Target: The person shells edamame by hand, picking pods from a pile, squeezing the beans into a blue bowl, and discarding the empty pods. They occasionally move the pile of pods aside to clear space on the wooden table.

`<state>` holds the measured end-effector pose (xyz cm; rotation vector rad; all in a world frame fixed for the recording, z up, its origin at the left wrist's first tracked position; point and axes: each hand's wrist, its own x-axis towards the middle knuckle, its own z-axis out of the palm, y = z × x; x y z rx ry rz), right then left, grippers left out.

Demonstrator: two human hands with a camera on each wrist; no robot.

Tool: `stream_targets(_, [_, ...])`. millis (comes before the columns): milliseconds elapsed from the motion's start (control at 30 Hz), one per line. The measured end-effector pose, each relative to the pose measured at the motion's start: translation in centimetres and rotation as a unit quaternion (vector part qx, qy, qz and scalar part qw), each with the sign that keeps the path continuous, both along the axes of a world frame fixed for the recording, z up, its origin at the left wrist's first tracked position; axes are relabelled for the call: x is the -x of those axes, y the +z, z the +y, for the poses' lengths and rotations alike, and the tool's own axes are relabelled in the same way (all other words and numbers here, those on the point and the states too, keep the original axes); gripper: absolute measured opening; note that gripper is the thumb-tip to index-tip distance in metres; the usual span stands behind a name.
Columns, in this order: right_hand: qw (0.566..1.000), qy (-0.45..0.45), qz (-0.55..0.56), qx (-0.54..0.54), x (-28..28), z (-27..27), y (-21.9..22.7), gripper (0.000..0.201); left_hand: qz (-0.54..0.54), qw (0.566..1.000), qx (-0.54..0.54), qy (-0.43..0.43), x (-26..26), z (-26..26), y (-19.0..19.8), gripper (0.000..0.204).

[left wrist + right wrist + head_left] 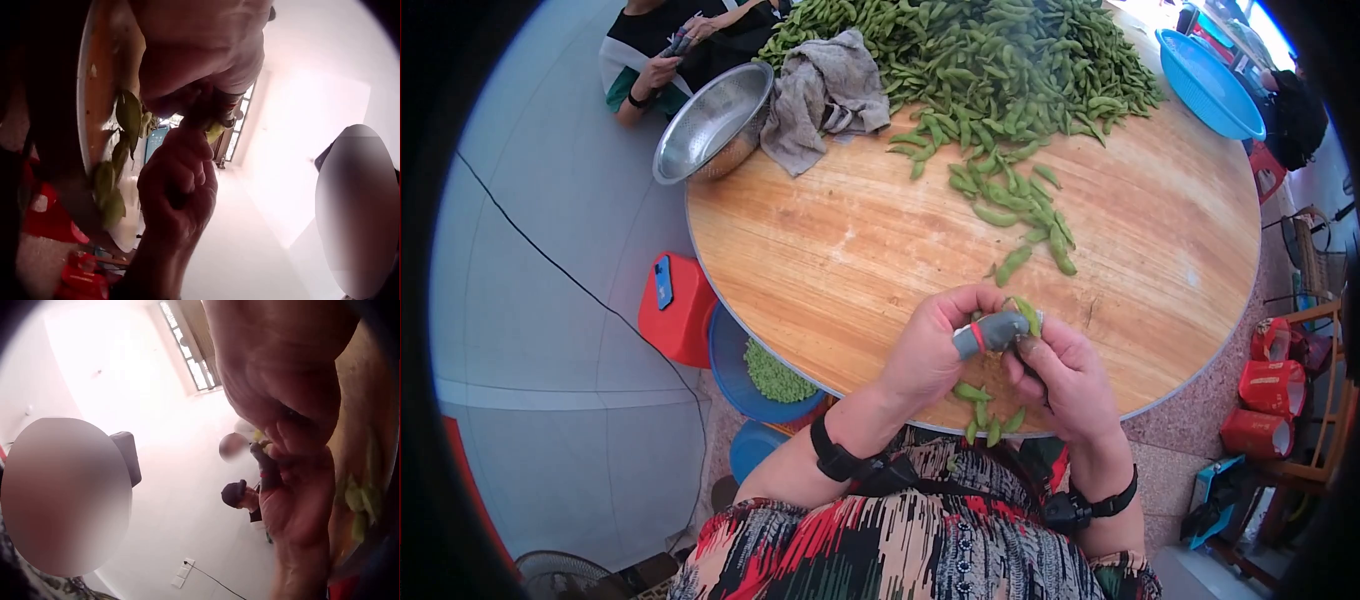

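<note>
pod (1027,314) pinched between both hands (1000,365).

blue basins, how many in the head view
3. One blue basin sits on the far right edge of the round table. One, holding shelled green beans, is on the floor under the table's near left edge; another is just below it. The table may hide others.

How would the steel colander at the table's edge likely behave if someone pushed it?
The steel colander looks thin-walled and empty, so probably light and easily slid. It leans tilted over the round wooden table rim, so a push may tip it off. Its rounded bowl would likely rock.
</note>
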<state>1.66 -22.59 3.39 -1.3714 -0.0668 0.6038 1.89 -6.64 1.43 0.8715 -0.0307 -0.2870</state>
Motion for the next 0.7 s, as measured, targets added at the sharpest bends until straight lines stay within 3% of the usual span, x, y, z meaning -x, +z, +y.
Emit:
stream_targets(67, [0.963, -0.004, 0.168, -0.209, 0.2, 0.0, 0.3, 0.017, 0.015, 0.997, 0.068, -0.035, 0.3, 0.4, -0.5, 0.007])
stream_targets(200, [0.944, 0.017, 0.204, -0.259, -0.3, 0.2, 0.1, 0.016, 0.003, 0.992, 0.103, -0.075, 0.0, 0.8, -0.8, 0.011])
stream_targets(233, [0.99, -0.019, 0.071, -0.12, -0.4, 0.6, -0.8, 0.015, -0.02, 0.999, 0.013, -0.047, 0.2, 0.5, -0.7, 0.017])
stream_targets(267, [0.996, -0.053, -0.064, 0.025, -0.4, 0.9, -1.2, 0.015, -0.042, 0.996, -0.077, -0.018, 0.3, 0.4, -0.6, 0.025])
stream_targets(367, [0.999, -0.034, 0.013, 0.024, -1.2, 0.9, -0.2, 0.016, -0.037, 0.99, -0.13, 0.044, 0.2, 0.6, -0.3, 0.023])
stream_targets(500, [0.998, 0.044, -0.034, 0.039, -3.1, 1.1, 1.0, 0.018, -0.075, 0.978, -0.18, 0.078, 0.1, 1.6, -0.2, 0.02])
stream_targets(567, [0.936, -0.005, -0.236, 0.26, -4.1, 1.5, 2.3, 0.022, 0.015, 0.994, -0.025, 0.103, -0.4, 2.3, -0.5, 0.018])
stream_targets(600, [0.936, -0.004, -0.237, 0.261, -4.5, 1.7, 2.3, 0.022, 0.028, 0.992, -0.029, 0.123, -0.5, 2.3, 0.0, 0.019])
stream_targets(633, [0.88, -0.004, -0.288, 0.378, -5.0, 1.9, 2.1, 0.024, 0.028, 0.992, -0.027, 0.123, -0.5, 2.6, -0.3, 0.019])
stream_targets(700, [0.719, -0.004, -0.373, 0.586, -5.5, 2.2, 1.6, 0.029, -0.012, 0.996, 0.01, 0.093, -0.4, 3.3, -1.1, 0.021])
